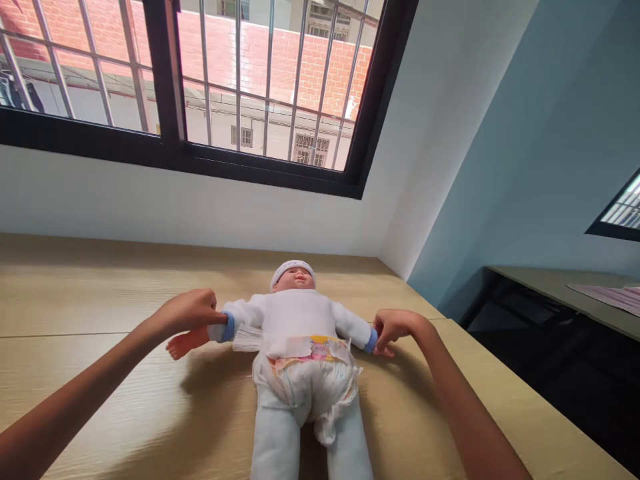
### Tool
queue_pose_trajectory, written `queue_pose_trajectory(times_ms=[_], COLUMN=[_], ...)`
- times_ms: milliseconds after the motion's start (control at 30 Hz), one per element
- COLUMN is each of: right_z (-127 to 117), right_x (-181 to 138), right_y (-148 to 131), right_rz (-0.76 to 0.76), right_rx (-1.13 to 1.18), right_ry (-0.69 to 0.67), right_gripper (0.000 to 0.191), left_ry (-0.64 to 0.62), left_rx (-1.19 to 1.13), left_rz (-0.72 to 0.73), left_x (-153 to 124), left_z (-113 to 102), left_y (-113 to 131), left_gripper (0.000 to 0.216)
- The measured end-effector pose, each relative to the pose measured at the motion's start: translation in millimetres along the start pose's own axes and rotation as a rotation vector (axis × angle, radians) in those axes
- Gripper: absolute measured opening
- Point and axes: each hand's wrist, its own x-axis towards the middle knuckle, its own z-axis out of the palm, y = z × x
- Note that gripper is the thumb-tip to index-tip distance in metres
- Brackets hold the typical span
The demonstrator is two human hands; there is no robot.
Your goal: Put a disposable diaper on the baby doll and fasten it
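Note:
A baby doll (pixel 295 327) lies on its back on a light wooden table (pixel 100 293), its head pointing away from me. It wears a white knit cap, a white top with blue cuffs and white leggings. A disposable diaper (pixel 305 387) with a colourful waistband wraps its hips, and a white flap sticks out loosely at its side. My left hand (pixel 193 312) grips the doll's arm just above the bare plastic hand. My right hand (pixel 395 328) pinches the doll's other wrist beside the blue cuff.
The table's right edge runs diagonally, with a dark drop beyond it. Further right stands a second desk (pixel 565 287) with a pink sheet on it. A barred window (pixel 175 153) in a black frame sits above the table's far side, where the table meets the white wall.

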Motion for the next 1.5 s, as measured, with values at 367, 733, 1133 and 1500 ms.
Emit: queue_pose_trajectory(times_ms=[367,733,1133,1500], right_z=[65,76,87,85], right_x=[-22,-2,7,18], right_y=[15,5,-10,-5], right_rz=[-0.323,-0.334,-0.359,-0.313], right_rx=[0.165,0.191,0.274,0.235], right_ry=[0.481,0.638,0.764,0.824], right_gripper=[0.034,0.034,0.035,0.021], left_ry=[-0.041,0.045,0.178,0.144], left_rx=[-0.297,-0.432,-0.361,-0.23], left_rz=[0.151,0.223,0.245,0.214], left_x=[-8,-1,15,19], left_z=[-13,6,31,30], left_y=[5,2,-3,-9], left_gripper=[0.016,0.022,0.015,0.021])
